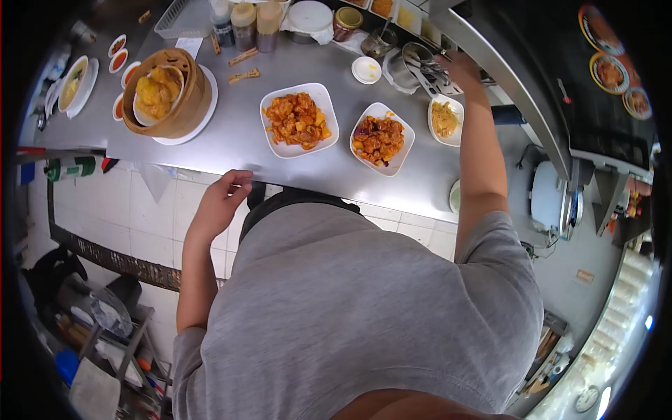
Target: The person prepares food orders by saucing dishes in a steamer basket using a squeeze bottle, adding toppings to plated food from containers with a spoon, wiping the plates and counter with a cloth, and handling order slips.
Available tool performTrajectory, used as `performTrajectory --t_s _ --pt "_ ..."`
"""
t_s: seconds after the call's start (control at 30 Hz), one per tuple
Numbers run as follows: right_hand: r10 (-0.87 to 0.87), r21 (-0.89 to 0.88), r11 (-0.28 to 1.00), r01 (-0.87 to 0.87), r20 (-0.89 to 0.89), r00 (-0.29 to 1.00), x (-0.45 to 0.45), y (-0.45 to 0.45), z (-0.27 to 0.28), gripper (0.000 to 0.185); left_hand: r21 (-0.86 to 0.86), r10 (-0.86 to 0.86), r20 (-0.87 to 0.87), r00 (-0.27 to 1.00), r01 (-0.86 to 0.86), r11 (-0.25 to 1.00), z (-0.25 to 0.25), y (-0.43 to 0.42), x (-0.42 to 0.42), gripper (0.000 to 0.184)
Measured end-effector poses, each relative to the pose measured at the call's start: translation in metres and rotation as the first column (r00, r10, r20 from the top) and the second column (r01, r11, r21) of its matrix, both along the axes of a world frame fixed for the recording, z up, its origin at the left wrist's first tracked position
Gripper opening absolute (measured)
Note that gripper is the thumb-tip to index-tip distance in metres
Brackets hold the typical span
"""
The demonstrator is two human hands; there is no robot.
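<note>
The left hand [222, 199], fingers loosely curled and empty, hangs by the surface [231, 140]; the right, its grip too obscured to tell, is at the metal utensils [428, 72], best worked with forearm clear of the small bowl [450, 142], beyond which squeeze bottles [243, 28] line the shiny steel's back.

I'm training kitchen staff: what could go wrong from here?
The right hand is among the utensils; drawing one out might knock others loose. The right forearm passes close beside the bowl of pale food, so a careless pull back could nudge or tip it.
</note>
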State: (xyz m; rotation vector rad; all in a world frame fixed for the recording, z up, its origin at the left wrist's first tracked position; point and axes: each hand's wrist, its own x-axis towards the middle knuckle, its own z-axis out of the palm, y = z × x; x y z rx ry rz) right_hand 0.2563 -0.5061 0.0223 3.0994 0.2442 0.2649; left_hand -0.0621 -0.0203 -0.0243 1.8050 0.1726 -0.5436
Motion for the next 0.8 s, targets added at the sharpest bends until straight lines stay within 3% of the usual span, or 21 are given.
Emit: performTrajectory --t_s 0.07,0.13,0.3,0.43,0.53,0.67,0.8 --pt "0.101 -0.106 0.992 -0.075 0.266 0.959 0.032 -0.01 -0.001 0.037 -0.009 0.057 0.014 0.998 -0.057 0.998 -0.002 -0.002 -0.005 0.029" --pt "0.086 -0.143 0.989 -0.04 0.331 0.94 0.067 -0.033 -0.007 0.036 0.039 0.101 -0.004 0.995 -0.101 0.994 -0.001 -0.003 -0.012 0.029" --pt "-0.147 -0.193 0.972 0.134 -0.052 0.988 0.143 -0.075 -0.069 0.031 0.108 0.281 -0.108 0.954 -0.27 0.957 0.001 -0.007 -0.037 0.028" --pt "-0.222 -0.196 0.968 0.155 -0.392 0.893 0.175 -0.096 -0.1 0.027 0.184 0.358 -0.251 0.899 -0.319 0.93 -0.002 -0.018 -0.054 0.027" --pt "-0.191 -0.067 0.98 0.186 -0.561 0.805 0.19 -0.11 -0.094 0.024 0.161 0.362 -0.266 0.894 -0.329 0.931 -0.014 -0.029 -0.06 0.026" --pt "-0.112 0.198 0.931 0.307 -0.647 0.754 0.198 -0.122 -0.062 0.021 0.154 0.36 -0.23 0.904 -0.332 0.931 -0.02 -0.04 -0.05 0.026" --pt "-0.13 0.273 0.906 0.323 -0.547 0.827 0.194 -0.13 -0.03 0.024 0.117 0.346 -0.204 0.916 -0.329 0.937 -0.029 -0.049 -0.041 0.027"
